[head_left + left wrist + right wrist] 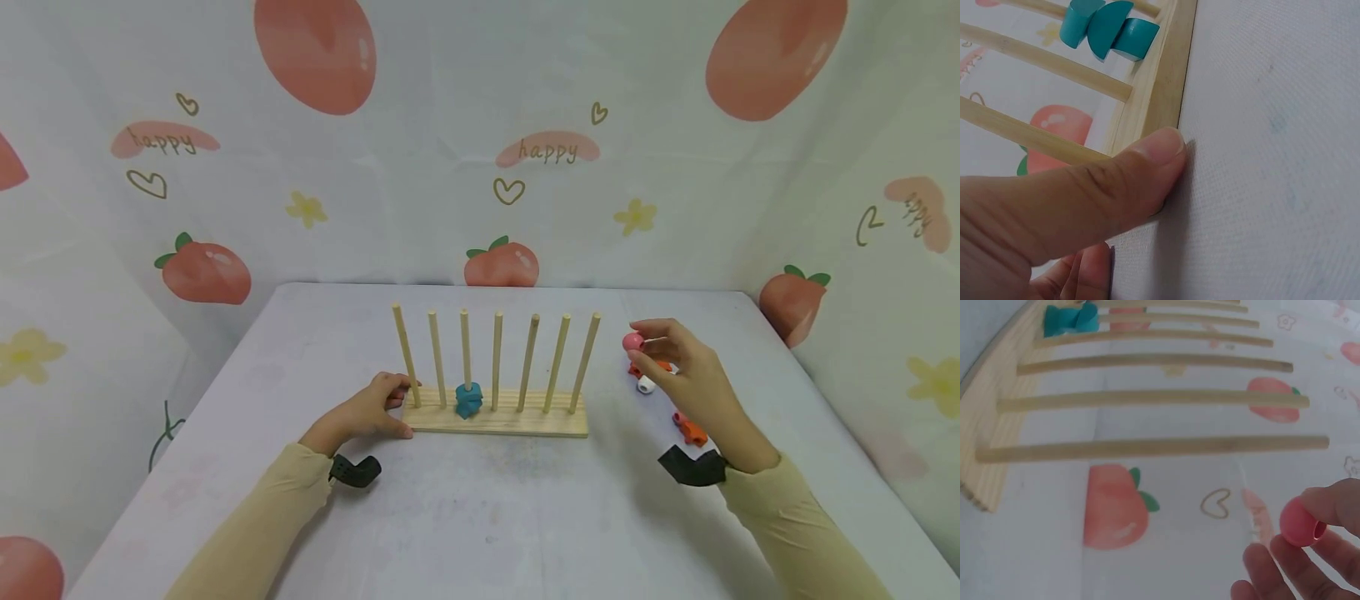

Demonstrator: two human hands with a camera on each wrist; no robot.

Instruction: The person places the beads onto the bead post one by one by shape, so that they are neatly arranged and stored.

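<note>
My left hand [367,410] grips the rack [501,423] by its left end on the bench [480,517] — my right hand [693,375] pinches a pink bead [633,342], right of the pegs [527,363].

A peach-printed cloth [420,183] hangs behind the pale table [487,525], a green cord [168,428] at left.

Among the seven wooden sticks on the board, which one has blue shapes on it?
The third stick from the left in the head view: blue shapes sit around its foot, while the other six carry none.
</note>
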